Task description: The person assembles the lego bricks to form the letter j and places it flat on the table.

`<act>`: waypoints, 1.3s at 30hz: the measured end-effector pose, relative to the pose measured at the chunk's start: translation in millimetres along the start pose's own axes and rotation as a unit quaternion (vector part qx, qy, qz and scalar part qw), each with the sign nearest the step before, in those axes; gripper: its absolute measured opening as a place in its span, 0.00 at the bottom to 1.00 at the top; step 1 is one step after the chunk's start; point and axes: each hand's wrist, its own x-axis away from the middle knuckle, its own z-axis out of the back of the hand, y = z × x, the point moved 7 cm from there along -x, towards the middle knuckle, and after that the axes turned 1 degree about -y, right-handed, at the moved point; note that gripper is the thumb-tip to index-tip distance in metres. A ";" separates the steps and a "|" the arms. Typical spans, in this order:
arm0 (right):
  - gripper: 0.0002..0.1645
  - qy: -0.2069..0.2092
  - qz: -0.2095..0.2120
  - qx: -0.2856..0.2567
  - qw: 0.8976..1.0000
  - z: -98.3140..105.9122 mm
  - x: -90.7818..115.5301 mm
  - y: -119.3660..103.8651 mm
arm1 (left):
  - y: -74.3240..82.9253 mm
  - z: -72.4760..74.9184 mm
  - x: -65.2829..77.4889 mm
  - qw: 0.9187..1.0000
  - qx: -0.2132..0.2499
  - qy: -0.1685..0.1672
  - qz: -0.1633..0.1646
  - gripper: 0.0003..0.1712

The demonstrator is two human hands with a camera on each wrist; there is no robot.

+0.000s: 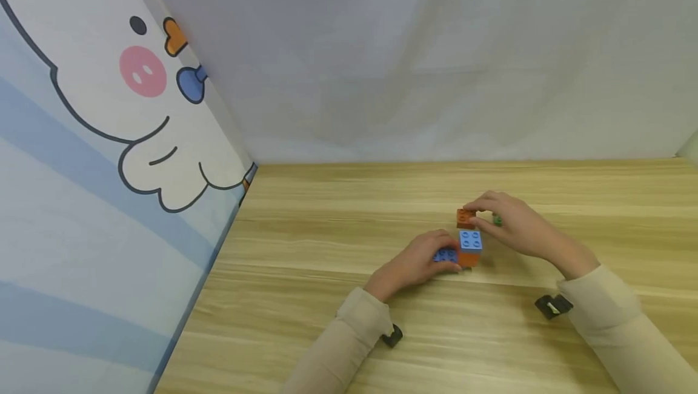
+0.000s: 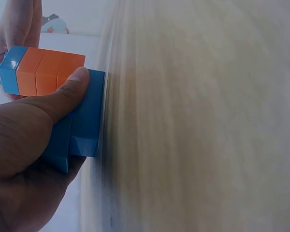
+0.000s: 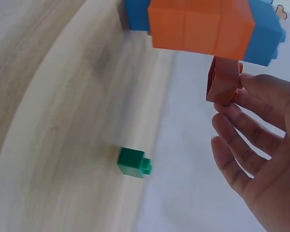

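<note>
A toy-brick build stands on the table, with a column of orange bricks (image 2: 47, 72) topped by a light-blue brick (image 1: 470, 240). Lower blue bricks (image 2: 88, 116) form its base. My left hand (image 1: 422, 256) grips this base from the left, the thumb along its near side beside the orange column. Just behind the column, my right hand (image 1: 515, 224) pinches a reddish-brown brick (image 3: 224, 81) between thumb and fingers. In the right wrist view that brick is raised off the table, its hollow underside facing the tabletop.
A small green brick (image 3: 131, 162) sits on the wooden table (image 1: 327, 212), partly hidden behind my right hand in the head view. A pale curtain (image 1: 436, 66) hangs along the back edge. At the left is a panel (image 1: 93, 170) with cartoon prints.
</note>
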 end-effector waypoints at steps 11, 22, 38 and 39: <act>0.16 0.032 0.016 0.003 0.999 20.5 14.1 -18.8 | 2.1 1.7 1.6 1.000 0.001 -0.003 0.002 0.21; 0.18 0.047 0.037 0.016 0.998 27.1 29.3 -44.2 | 3.3 0.7 5.3 1.000 0.004 -0.003 -0.007 0.20; 0.17 0.055 0.061 0.025 0.996 23.3 34.8 -60.2 | 3.4 0.6 9.4 1.000 0.005 -0.002 -0.010 0.22; 0.17 0.058 0.066 0.029 0.996 23.4 35.1 -61.2 | 3.4 0.6 9.4 1.000 0.006 -0.002 -0.010 0.22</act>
